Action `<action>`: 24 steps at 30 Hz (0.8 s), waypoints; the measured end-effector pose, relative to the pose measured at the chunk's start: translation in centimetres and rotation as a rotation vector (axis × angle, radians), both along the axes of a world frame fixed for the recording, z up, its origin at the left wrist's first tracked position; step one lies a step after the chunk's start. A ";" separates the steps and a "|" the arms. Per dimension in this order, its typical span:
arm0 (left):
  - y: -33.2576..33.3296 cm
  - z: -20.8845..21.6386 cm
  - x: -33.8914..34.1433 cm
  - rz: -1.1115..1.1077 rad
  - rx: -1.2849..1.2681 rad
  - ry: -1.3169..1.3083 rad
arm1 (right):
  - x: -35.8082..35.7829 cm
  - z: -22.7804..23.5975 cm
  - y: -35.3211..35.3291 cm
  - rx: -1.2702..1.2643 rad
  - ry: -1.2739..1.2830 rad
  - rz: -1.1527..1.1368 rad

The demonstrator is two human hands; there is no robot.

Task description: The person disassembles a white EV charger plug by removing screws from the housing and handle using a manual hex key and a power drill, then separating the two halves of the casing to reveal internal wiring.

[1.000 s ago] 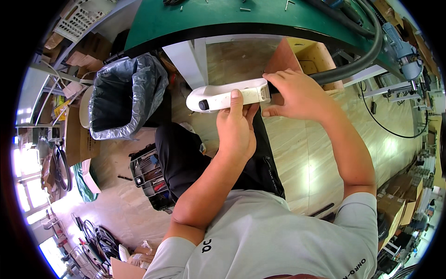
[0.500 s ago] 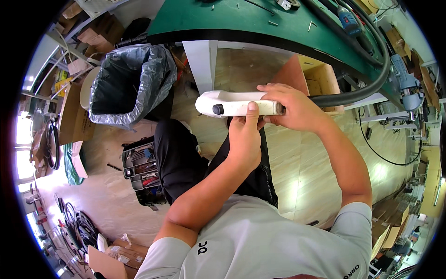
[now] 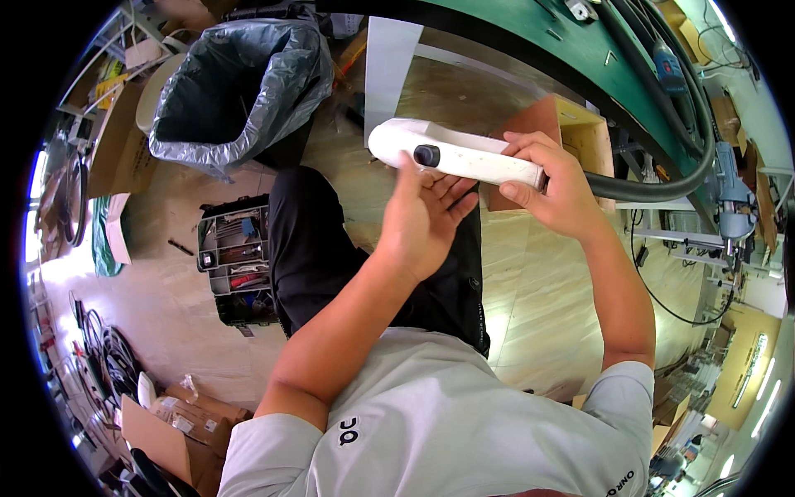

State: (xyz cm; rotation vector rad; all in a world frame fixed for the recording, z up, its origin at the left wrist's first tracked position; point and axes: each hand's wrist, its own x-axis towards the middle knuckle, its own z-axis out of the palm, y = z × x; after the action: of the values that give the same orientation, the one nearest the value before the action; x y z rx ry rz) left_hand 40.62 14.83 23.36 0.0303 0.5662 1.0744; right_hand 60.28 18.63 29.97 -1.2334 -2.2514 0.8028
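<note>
A white charging gun (image 3: 480,166), a long rounded housing with a black button (image 3: 426,156) on its side, is held level above my lap. A thick black cable (image 3: 650,191) runs out of its right end. My right hand (image 3: 567,190) grips that cable end, thumb on the near side and fingers over the top. My left hand (image 3: 424,224) is palm up below the other end, fingers apart, its thumb against or just beside the housing near the button. The far side of the housing is hidden.
Ahead is a green workbench (image 3: 489,41) with an electric screwdriver (image 3: 667,66), hex key and small parts. A lined trash bin (image 3: 240,149) stands front left. An open toolbox (image 3: 240,257) lies by my leg, and a wooden box (image 3: 580,124) sits under the bench.
My left hand has loosened from the cable end and slid left below the button, its fingers spreading. The gun has tilted, its right end lower. My view has shifted.
</note>
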 end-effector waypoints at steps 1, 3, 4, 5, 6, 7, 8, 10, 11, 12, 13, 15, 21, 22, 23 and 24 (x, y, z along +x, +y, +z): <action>0.0 0.0 0.3 -0.001 -0.009 -0.024 | 0.0 0.1 -0.1 -0.009 -0.018 0.000; -0.2 0.5 0.6 0.026 -0.045 -0.073 | 0.0 0.3 -0.3 -0.049 -0.032 -0.002; -0.1 0.9 0.5 0.040 -0.060 -0.096 | 0.0 0.4 -0.2 -0.067 -0.038 -0.003; -0.1 1.2 0.5 0.028 -0.034 -0.119 | -0.1 0.5 -0.3 -0.065 -0.050 0.003; -0.2 1.4 0.5 0.014 -0.009 -0.141 | -0.1 0.5 -0.4 -0.062 -0.062 0.007; -0.3 1.5 0.4 -0.002 0.015 -0.159 | 0.0 0.5 -0.6 -0.062 -0.071 0.008; -0.5 1.5 0.5 -0.002 0.008 -0.137 | 0.1 0.4 -0.7 -0.063 -0.071 0.019; -0.9 1.4 0.6 -0.004 -0.004 -0.088 | 0.2 0.2 -0.8 -0.064 -0.069 0.037; -1.0 1.4 0.6 -0.001 -0.011 -0.092 | 0.2 0.2 -1.0 -0.078 -0.072 0.028; -1.1 1.3 0.6 0.003 -0.017 -0.097 | 0.1 0.3 -1.1 -0.092 -0.075 0.019; -1.1 1.3 0.5 0.009 -0.021 -0.101 | 0.0 0.4 -1.1 -0.102 -0.078 0.012; -1.3 1.0 0.5 0.002 0.018 -0.124 | -0.1 0.7 -1.2 -0.036 -0.179 0.016; -2.4 1.2 0.0 -0.036 0.106 -0.134 | 1.1 1.5 -0.6 0.126 -0.386 -0.004; -2.6 1.3 0.2 -0.052 0.115 -0.127 | 1.8 1.7 -0.6 0.061 -0.427 0.000; -2.7 1.4 0.3 -0.022 0.088 -0.112 | 2.2 1.5 -0.5 0.072 -0.476 -0.005; -2.7 1.7 0.4 0.007 0.061 -0.095 | 2.5 1.3 -0.4 0.082 -0.526 -0.010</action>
State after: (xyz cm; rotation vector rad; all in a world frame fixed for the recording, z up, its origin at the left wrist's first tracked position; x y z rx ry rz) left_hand 40.98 12.14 25.07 0.0307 0.4477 1.0937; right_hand 62.77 18.26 31.27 -1.5526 -2.6461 0.4037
